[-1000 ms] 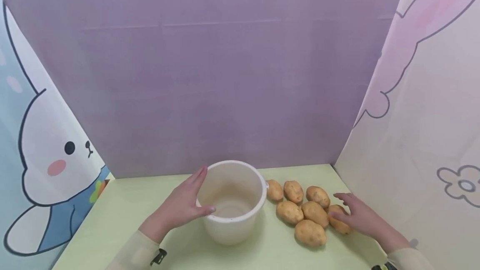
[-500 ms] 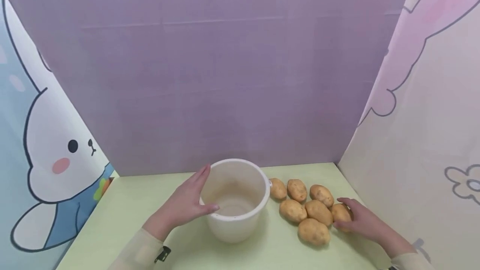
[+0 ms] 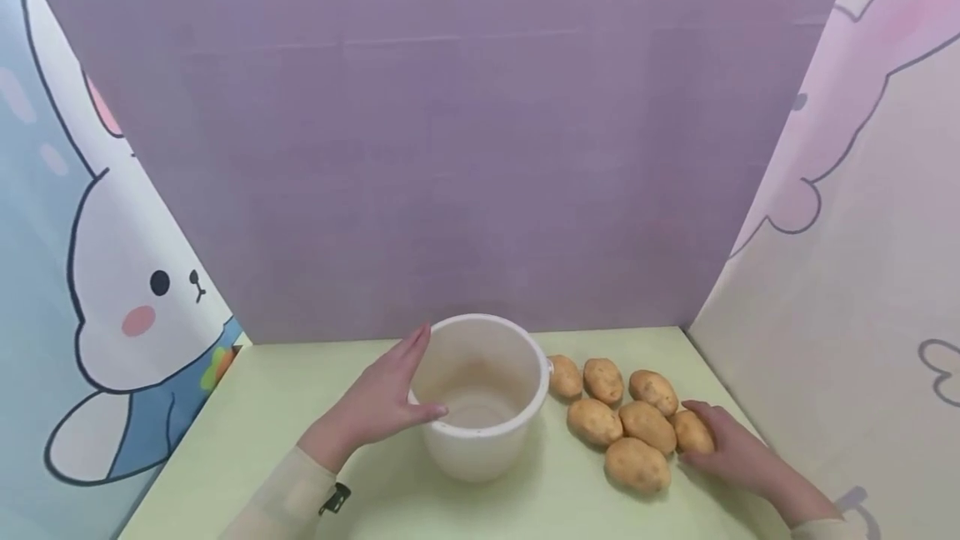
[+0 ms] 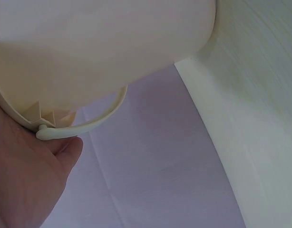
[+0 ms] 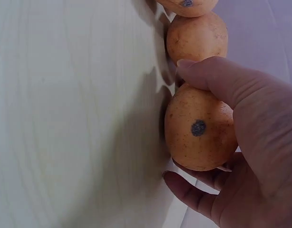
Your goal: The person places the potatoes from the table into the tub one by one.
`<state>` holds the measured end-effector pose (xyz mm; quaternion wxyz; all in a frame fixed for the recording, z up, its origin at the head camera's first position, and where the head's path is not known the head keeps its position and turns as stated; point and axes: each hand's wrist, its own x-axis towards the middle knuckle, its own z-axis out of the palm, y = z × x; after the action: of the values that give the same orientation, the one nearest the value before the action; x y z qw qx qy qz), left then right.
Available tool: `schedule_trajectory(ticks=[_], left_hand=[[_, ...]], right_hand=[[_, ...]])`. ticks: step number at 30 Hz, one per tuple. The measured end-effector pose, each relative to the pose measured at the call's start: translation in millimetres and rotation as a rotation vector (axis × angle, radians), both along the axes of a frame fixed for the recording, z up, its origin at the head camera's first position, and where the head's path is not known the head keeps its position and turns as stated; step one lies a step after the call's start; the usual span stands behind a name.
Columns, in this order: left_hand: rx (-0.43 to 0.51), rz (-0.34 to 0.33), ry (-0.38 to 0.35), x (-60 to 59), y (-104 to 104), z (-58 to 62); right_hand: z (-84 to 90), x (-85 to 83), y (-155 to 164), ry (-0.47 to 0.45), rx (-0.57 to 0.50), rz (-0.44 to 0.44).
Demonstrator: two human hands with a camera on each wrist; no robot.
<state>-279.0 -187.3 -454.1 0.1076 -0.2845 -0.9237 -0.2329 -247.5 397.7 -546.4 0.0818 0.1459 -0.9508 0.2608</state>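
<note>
A white plastic bucket (image 3: 480, 440) stands empty on the pale green table (image 3: 262, 415). My left hand (image 3: 378, 408) holds it at its left side, thumb over the rim and fingers along the outer wall. The left wrist view shows the bucket wall (image 4: 103, 47), its thin handle (image 4: 96, 121) and my palm (image 4: 27, 175) against them. Several potatoes (image 3: 622, 419) lie in a cluster right of the bucket. My right hand (image 3: 731, 450) grips the rightmost potato (image 3: 690, 432). In the right wrist view, thumb and fingers curl round that potato (image 5: 200, 128), which touches a neighbour (image 5: 197, 38).
A purple back panel (image 3: 465, 148) rises behind the table. A rabbit-print panel (image 3: 112, 307) closes the left side and a pale pink one (image 3: 847, 315) the right, close to the potatoes. Bare table lies left of and in front of the bucket.
My right hand came down from hovering over the potatoes and closed round the rightmost one. The left hand stayed on the bucket. The head view shifted slightly.
</note>
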Motion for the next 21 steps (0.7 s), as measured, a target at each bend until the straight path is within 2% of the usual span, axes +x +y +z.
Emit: schedule_trajectory(ticks=[7, 14, 21], left_hand=[[-0.001, 0.003, 0.001, -2.7, 4.0, -1.3], [0.004, 0.003, -0.006, -1.1, 3.4, 1.5], [0.000, 0.002, -0.013, 1.1, 3.5, 3.4]], right_hand=[[-0.4, 0.2, 7.4, -0.042, -0.031, -0.011], [2.1, -7.3, 13.6, 0.065, -0.021, -0.004], [19.6, -11.1, 10.3, 0.069, -0.056, 0.008]])
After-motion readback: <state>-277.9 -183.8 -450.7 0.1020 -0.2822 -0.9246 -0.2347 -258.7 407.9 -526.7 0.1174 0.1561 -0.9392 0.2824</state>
